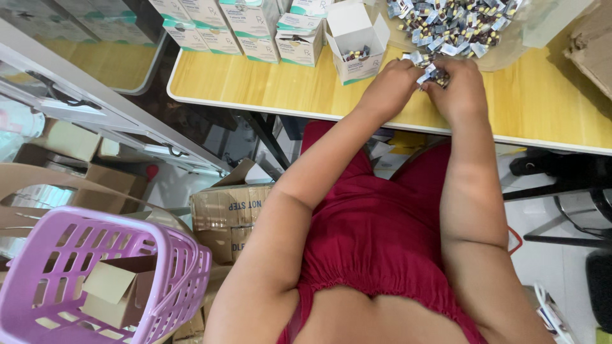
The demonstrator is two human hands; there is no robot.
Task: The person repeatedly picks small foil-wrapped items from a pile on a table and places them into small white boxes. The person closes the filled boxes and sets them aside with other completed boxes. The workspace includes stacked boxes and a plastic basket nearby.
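Both my hands rest on the wooden table (268, 86) near its front edge. My left hand (392, 86) and my right hand (460, 89) are closed together on a small stack of silver blister strips (432, 71) with dark capsules. A large pile of the same blister strips (456, 22) lies just beyond my hands. An open white carton (356, 39) with several strips inside stands to the left of my hands.
Closed white and green cartons (242, 28) stand in rows at the table's back left. A purple plastic basket (108, 274) holding a small brown box sits low at the left. Cardboard boxes (226, 213) lie under the table, with a black chair base (561, 185) at the right.
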